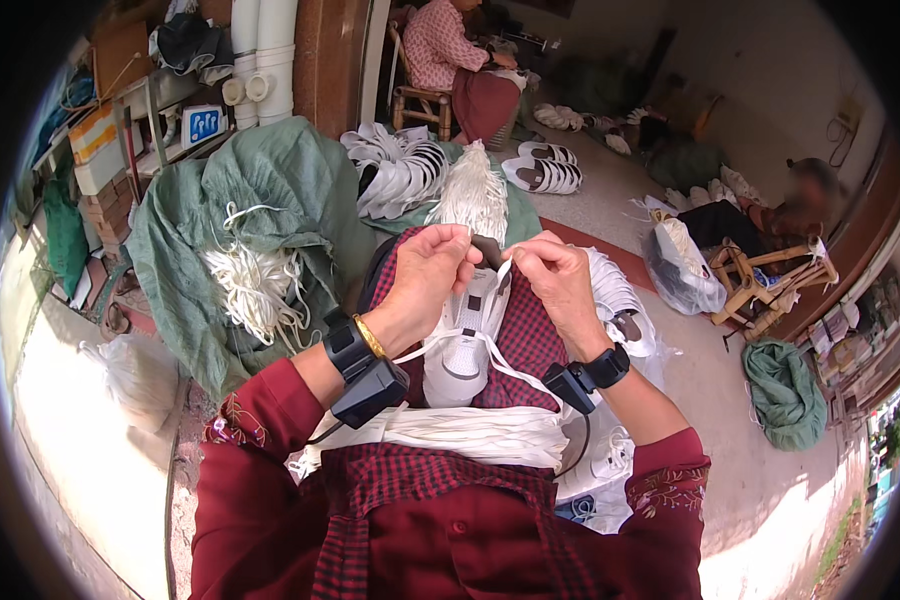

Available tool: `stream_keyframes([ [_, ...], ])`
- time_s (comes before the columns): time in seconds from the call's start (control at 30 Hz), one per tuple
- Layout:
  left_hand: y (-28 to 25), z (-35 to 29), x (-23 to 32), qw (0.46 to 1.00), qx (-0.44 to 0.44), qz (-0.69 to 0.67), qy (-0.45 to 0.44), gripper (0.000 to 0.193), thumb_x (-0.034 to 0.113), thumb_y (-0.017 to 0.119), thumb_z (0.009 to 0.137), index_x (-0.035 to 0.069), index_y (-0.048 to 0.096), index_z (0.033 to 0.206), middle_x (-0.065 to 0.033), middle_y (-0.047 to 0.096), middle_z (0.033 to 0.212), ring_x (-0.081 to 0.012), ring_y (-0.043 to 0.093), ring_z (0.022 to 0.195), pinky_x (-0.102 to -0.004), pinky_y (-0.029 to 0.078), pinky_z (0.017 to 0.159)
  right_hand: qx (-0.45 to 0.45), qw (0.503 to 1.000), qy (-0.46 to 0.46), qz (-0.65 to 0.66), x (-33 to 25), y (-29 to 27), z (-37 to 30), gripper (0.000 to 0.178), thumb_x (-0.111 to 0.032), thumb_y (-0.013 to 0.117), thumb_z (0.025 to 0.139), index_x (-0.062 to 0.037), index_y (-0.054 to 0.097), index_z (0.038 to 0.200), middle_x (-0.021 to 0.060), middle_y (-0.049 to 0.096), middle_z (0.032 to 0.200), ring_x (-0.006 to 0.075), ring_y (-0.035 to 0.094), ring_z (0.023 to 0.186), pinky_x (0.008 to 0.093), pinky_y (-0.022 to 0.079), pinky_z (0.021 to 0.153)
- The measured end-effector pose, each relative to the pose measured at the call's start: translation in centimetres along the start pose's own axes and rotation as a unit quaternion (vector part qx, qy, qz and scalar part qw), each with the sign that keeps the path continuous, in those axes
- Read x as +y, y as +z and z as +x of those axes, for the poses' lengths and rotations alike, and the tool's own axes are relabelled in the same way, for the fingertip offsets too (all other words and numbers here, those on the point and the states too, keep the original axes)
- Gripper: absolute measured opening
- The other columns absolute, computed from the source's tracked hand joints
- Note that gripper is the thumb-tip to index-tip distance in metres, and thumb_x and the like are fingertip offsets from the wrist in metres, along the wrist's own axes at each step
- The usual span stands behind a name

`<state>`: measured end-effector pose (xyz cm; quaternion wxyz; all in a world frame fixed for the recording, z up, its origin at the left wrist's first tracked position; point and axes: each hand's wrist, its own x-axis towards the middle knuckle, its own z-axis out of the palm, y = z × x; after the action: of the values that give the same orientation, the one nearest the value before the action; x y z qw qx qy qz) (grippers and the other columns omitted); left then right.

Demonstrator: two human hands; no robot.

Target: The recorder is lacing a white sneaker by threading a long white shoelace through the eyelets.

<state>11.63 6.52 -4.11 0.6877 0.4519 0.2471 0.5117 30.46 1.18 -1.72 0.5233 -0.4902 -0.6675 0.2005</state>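
A white sneaker (457,368) with grey patches lies toe toward me on my checked lap. A white shoelace (498,352) crosses its front, and its two sides run out under my wrists. My right hand (558,282) pinches a narrow white strip, which looks like a lace end, beside the shoe's dark collar (487,250). Over the shoe's left side, my left hand (432,275) is closed in a pinch; what sits between its fingertips is too small to make out. A thick bundle of white laces (470,432) lies across my lap, close to my waist.
Green sacking (195,200) at left holds a heap of white laces (258,285). Beyond my knees are another lace bundle (473,190) and stacked white shoe uppers (395,170). More uppers (620,300) stand at right. Two people sit farther off, near a tipped wooden chair (770,280).
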Motion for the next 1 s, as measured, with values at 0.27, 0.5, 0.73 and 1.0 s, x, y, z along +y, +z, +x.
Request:
stream_keyframes([
  [0.27,1.2,0.1,-1.0,0.974,-0.145,-0.134,-0.107,0.019,0.014,0.056,0.106,0.001,0.065,0.115,-0.0044,0.071,0.091,-0.0069,0.061,0.068,-0.0207,0.045,0.055,0.048,0.994,-0.041,0.086,0.5,0.3,0.4,0.014,-0.009,0.070,0.091,-0.0027,0.080,0.098,0.0015,0.065,0.086,0.0066,0.056,0.070,0.0222,0.043,0.061],
  [0.5,0.8,-2.4,1.3,0.974,-0.131,-0.122,-0.142,0.023,0.017,0.051,0.108,0.003,0.061,0.124,-0.0013,0.069,0.103,-0.0076,0.068,0.088,-0.0204,0.054,0.073,0.017,0.997,-0.077,0.004,-1.0,1.0,-0.3,0.017,-0.009,0.074,0.088,-0.0034,0.079,0.102,-0.0009,0.060,0.084,0.0035,0.047,0.064,0.0212,0.039,0.057],
  [0.73,-1.5,-3.5,2.5,0.976,-0.166,-0.025,-0.137,0.017,0.021,0.062,0.104,0.006,0.068,0.107,-0.0019,0.071,0.094,-0.0099,0.068,0.081,-0.0255,0.058,0.076,-0.098,0.991,-0.053,0.074,-0.9,1.6,-0.3,0.019,-0.011,0.071,0.093,-0.0023,0.077,0.110,0.0014,0.066,0.092,0.0044,0.059,0.078,0.0215,0.048,0.068],
  [1.0,0.0,-3.8,7.9,0.969,-0.147,0.195,-0.027,0.018,0.021,0.059,0.106,0.004,0.066,0.108,-0.0008,0.070,0.089,-0.0066,0.064,0.070,-0.0209,0.054,0.064,-0.210,0.977,-0.020,-0.017,2.0,1.1,0.6,0.022,-0.017,0.066,0.094,-0.0058,0.076,0.110,0.0058,0.071,0.097,0.0137,0.064,0.084,0.0297,0.051,0.078],
])
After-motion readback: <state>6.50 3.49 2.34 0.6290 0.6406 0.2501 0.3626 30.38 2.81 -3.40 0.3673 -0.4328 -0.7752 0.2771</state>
